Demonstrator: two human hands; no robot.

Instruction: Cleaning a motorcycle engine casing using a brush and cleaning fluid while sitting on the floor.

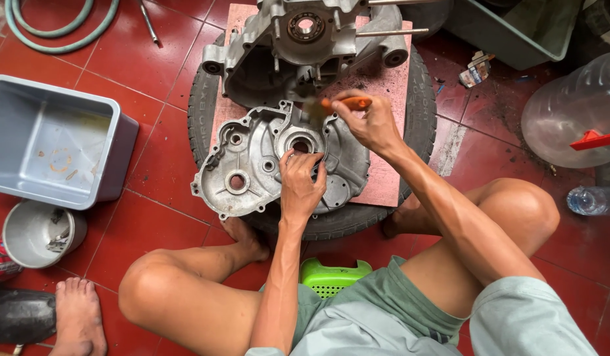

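Both my hands work over a cast-aluminium engine cover, a flat, matt-grey piece with round bores, ribs and bolt ears along its edge. My left hand rests on the cover's middle, fingers curled, thumb and forefinger tips set on the rim of its central bearing hole. My right hand, at one o'clock from the left, is closed round the orange handle of a brush; the bristle end is blurred, just at the cover's upper edge.

The cover lies on a reddish, grimy board, and the board sits on a black rubber tyre with ribbed tread. At twelve o'clock on the same board stands the larger crankcase, rough-cast grey metal with a shiny ringed bearing and long thin studs sticking out to the right.

Glossy red floor tiles surround it all. At nine o'clock sits a grey rectangular plastic tub, smooth and stained inside; below it a round white bucket holds some metal bits. A green hose coils at eleven o'clock. At three o'clock there is a big clear plastic jug, and under it a small water bottle. A green perforated stool shows between my knees. Another person's bare foot is at eight o'clock.
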